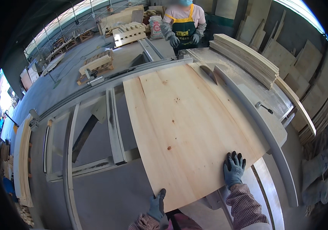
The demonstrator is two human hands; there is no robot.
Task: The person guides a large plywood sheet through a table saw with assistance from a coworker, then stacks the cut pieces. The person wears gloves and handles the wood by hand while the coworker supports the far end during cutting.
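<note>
A large pale plywood sheet with several dark knots lies across a panel saw's table and metal frame. My left hand, in a grey-blue glove, grips its near left corner, thumb on the edge and fingers hidden below. Near the sheet's right front edge, my gloved right hand rests flat on top with fingers spread. Along the sheet's right side runs a long metal fence. Beyond the sheet's far right end, a dark curved saw blade or guard shows beside the fence; I cannot tell which.
A co-worker in gloves and an apron stands beyond the saw. Stacked wooden strips lie on the table at far right, with a long strip jutting toward me. Open sliding frame bars extend left. A pallet stands on the floor behind.
</note>
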